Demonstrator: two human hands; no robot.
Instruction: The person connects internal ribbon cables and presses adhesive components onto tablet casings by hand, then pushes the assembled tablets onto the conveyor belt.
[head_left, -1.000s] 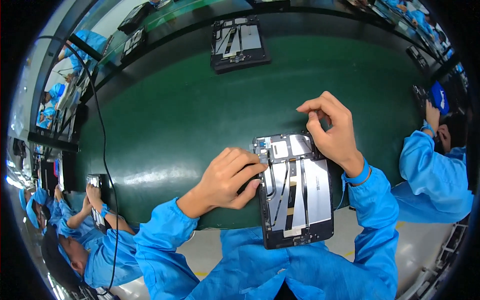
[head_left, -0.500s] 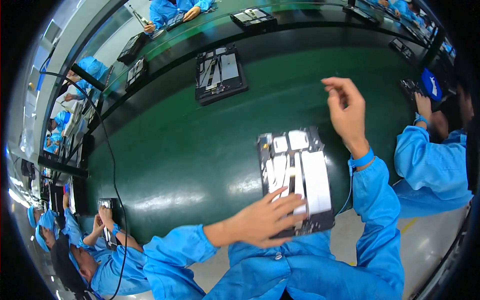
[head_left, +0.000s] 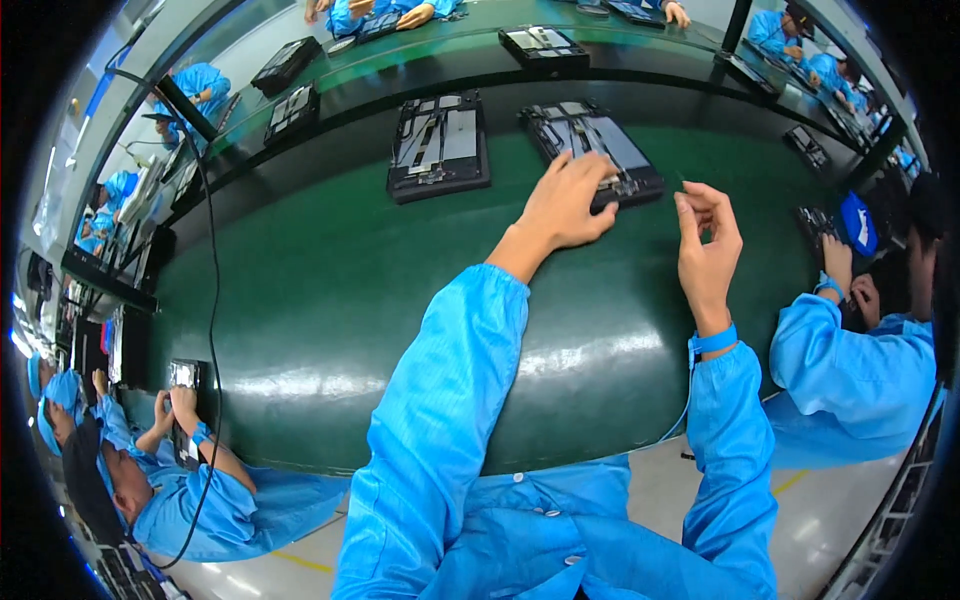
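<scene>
A person in blue sleeves is reaching across a green bench (head_left: 350,290) with the left hand (head_left: 570,200), which is lying over the near end of an opened tablet-like device (head_left: 612,140). The device is sitting toward the bench's far side, ahead of the left hand and slightly to its right, with silvery panels and dark strips facing up. Its long axis is slanting from far left to near right. The left hand is clearly the nearer one: its fingers are spreading over the near left corner, the thumb pointing toward the near edge; whether it is gripping or only resting, I cannot tell. The right hand (head_left: 708,235), wearing a blue wrist strap (head_left: 713,341), is hovering apart, to the right of the near end, its fingers curling and the thumb coming close to the index finger; whether anything is between them cannot be made out. A similar device (head_left: 437,150) is lying just to the left, pointing almost straight away from the person.
</scene>
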